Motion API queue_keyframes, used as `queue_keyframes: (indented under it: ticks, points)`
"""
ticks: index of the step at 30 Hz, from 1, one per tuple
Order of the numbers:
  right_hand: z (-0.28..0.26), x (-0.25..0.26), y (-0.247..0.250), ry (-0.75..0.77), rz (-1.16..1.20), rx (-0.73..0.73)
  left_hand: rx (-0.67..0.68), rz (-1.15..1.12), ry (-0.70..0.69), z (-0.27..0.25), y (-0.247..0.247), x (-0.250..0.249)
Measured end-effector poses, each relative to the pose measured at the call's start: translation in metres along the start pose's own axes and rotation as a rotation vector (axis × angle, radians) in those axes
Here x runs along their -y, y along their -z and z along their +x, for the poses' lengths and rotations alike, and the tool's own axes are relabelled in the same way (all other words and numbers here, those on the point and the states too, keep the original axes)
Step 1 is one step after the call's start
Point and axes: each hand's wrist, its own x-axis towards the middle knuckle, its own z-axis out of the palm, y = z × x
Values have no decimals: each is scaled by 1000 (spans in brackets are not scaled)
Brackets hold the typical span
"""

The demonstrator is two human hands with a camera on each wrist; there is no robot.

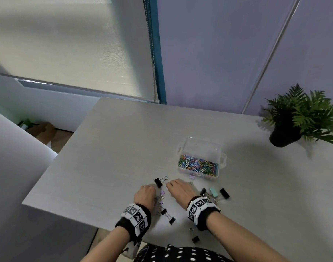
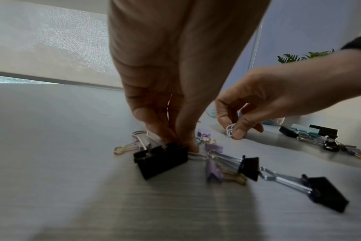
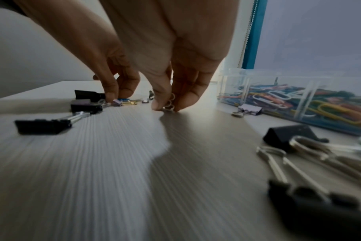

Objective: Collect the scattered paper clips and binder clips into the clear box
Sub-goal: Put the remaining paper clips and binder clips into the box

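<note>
right hand (image 2: 264, 97) pinches white paper clips (image 2: 230, 129), count unclear.

Soft daylight is filtering through the pale translucent roller blind (image 1: 71, 46), leaving the scene dim and bluish. Hand shadows are falling toward the camera across the grey wood-grain tabletop (image 3: 105, 163). Both wrist views are smearing at their edges, and the nearest black metal binder clip (image 3: 311, 205) is sitting out of focus.

Both hands (image 1: 163, 193) rest among binder clips (image 1: 215, 194) near the clear box (image 1: 199, 159).
</note>
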Motion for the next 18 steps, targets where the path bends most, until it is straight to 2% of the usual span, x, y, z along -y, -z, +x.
queue_keyframes:
  ticks: [4, 8, 10, 13, 16, 18]
  points:
    - [-7, -13, 2, -54, 151, -55, 26, -10, -24, -1, 1, -1]
    - [-5, -41, 19, -230, 457, -226, 29, -52, -62, -5, 1, 4]
    - [-1, -63, 31, -315, 515, -336, 51, -133, -60, -4, 2, 9]
    - [0, -94, 43, -386, 500, -434, 62, -225, -57, 1, 4, 19]
    - [0, -112, 40, -434, 400, -366, 44, -247, -84, 3, 5, 24]
    - [1, -111, 33, -405, 259, -333, 30, -243, -98, 2, 6, 24]
